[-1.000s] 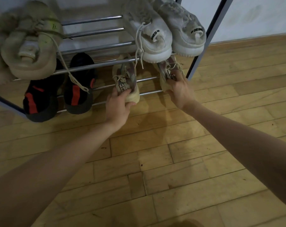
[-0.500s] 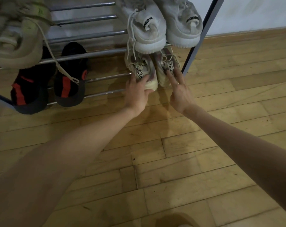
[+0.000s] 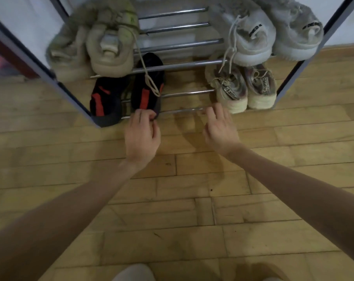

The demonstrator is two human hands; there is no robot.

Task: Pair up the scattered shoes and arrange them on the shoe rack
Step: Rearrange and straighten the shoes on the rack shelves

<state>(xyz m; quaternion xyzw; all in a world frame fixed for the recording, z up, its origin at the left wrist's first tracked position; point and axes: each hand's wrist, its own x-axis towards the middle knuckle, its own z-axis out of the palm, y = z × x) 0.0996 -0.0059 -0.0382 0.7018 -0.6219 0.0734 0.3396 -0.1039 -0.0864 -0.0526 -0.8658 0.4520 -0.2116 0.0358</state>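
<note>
Shoes sit paired on the shoe rack (image 3: 178, 45) — the beige pair (image 3: 241, 88) on the lower right bars, the black-and-red pair (image 3: 127, 94) lower left. I see my left hand (image 3: 141, 136) loosely curled by a black heel, my right hand (image 3: 220, 130) relaxed — neither grip holds anything.

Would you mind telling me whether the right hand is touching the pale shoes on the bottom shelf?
Apart. The head view shows the right hand open, with bare floor between its fingertips and the pale shoes.
</note>
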